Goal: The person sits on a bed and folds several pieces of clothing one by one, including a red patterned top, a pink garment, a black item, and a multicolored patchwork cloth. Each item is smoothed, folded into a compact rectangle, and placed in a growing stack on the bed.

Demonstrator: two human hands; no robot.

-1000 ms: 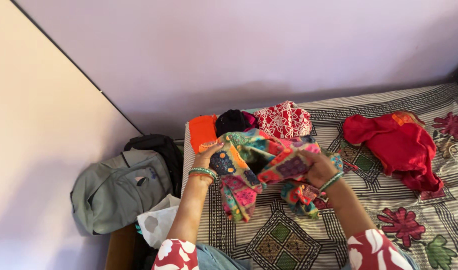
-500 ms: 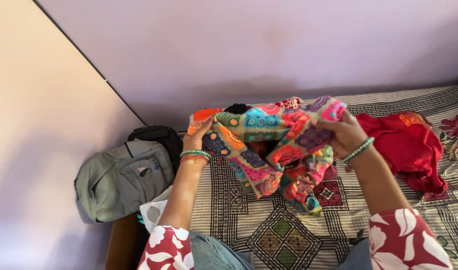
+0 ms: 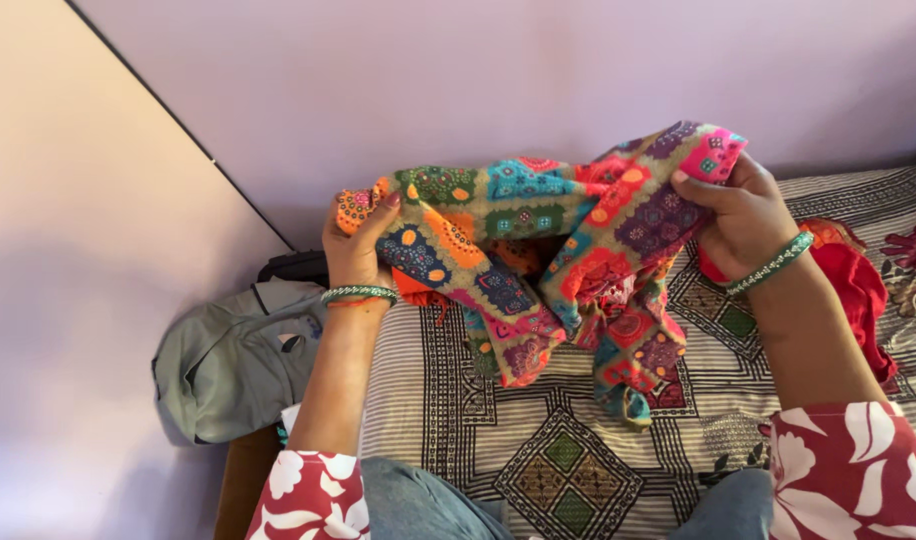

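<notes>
Both hands (image 3: pixel 358 245) gripping patchwork cloth (image 3: pixel 548 250) above bed (image 3: pixel 538 470).

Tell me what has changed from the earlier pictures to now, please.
Both hands, left and right, lifted the patchwork cloth off the bed and spread it wider apart, covering the folded clothes behind. Each grip stayed on the cloth. The grey bag and red garment stayed in place.

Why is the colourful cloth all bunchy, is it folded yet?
Not folded. The colourful cloth hangs crumpled between the left hand and right hand, lifted above the bed.
</notes>
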